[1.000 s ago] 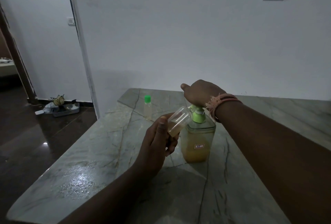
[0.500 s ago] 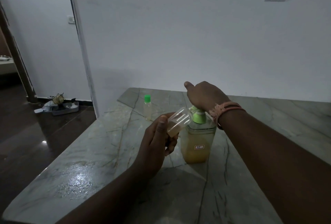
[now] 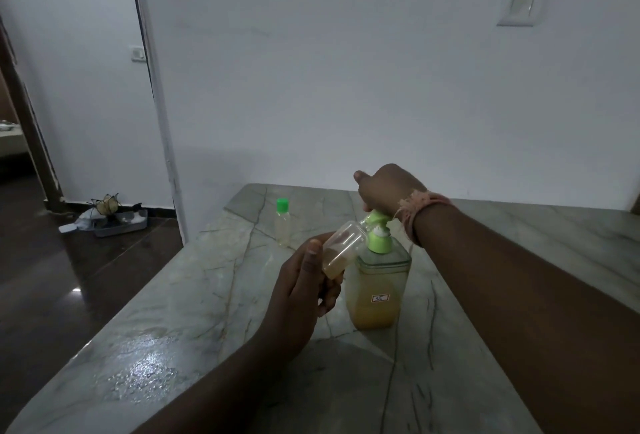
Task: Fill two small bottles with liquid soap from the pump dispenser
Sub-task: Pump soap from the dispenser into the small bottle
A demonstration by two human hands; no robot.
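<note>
A clear pump dispenser (image 3: 377, 286) with amber soap and a green pump head stands on the marble table (image 3: 207, 312). My left hand (image 3: 304, 281) grips a small uncapped clear bottle (image 3: 341, 248), tilted with its mouth at the pump's spout and some amber liquid in its lower end. My right hand (image 3: 384, 187) rests on top of the green pump head, fingers curled over it, thumb sticking out to the left. A second small bottle (image 3: 282, 227) with a green cap stands upright farther back on the table.
A white wall runs close behind the table, with a switch plate (image 3: 519, 7) high on the right. To the left lies dark floor with a grey tray of small objects (image 3: 114, 220) by a doorway. The table's left edge runs diagonally.
The green pump head has risen and my right hand has lifted with it. The left hand and its bottle stay at the spout.
</note>
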